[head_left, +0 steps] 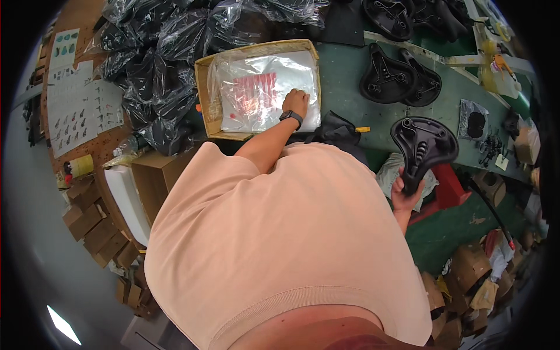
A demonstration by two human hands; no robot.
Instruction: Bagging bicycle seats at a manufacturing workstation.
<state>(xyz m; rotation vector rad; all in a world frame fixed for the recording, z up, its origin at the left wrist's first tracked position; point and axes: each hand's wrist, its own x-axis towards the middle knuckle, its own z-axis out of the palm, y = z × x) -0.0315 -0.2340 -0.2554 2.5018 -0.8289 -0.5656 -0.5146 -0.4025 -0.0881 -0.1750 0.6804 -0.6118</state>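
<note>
A black bicycle saddle (430, 140) is held up by its narrow nose in my right hand (403, 195), its underside with rails and springs facing up. My left hand (296, 104), with a dark watch on the wrist, is over a yellowish cardboard box (201, 96). Its fingers are curled together on the top sheet of a stack of clear plastic bags (256, 99) with red printing. The fingertips are partly hidden against the shiny plastic. More black saddles (388, 76) lie upside down on the green bench to the right of the box.
Saddles wrapped in clear plastic (154, 76) are heaped left of the box. Printed picture sheets (84, 111) lie farther left. A small bag of black parts (473, 119) is on the bench at right. A red bin (449, 186) stands below, and cartons (469, 268) are piled lower right.
</note>
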